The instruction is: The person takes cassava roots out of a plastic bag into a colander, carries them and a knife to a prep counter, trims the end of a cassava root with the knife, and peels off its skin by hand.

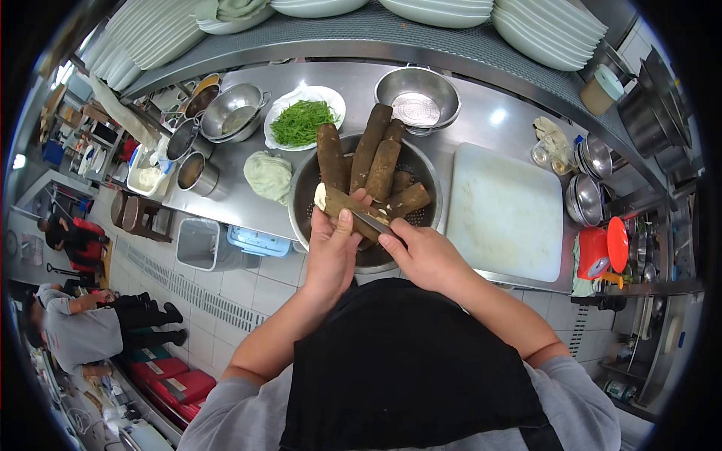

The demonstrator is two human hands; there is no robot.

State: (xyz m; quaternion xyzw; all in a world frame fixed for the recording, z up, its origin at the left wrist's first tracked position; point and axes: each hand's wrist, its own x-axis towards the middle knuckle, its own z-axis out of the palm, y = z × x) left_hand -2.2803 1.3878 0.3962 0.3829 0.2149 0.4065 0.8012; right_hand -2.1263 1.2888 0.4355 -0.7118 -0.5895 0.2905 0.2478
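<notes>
Over a metal colander (426, 161) full of brown roots (371, 147), my left hand (332, 239) is closed around one brown root (340, 201) with a pale cut end pointing left. My right hand (416, 252) grips a small knife (370, 219), its blade lying against that root. The knife's handle is mostly hidden inside my right hand. Some bits of pale flesh show near the blade. The other roots lean upward in the colander just beyond my hands.
A white cutting board (508, 214) lies to the right. Behind the colander are a plate of green strips (303, 122) and an empty steel strainer (417, 98). A light green cloth (268, 176) is at left. Stacked plates (549, 30) line the shelf. Two people stand far left.
</notes>
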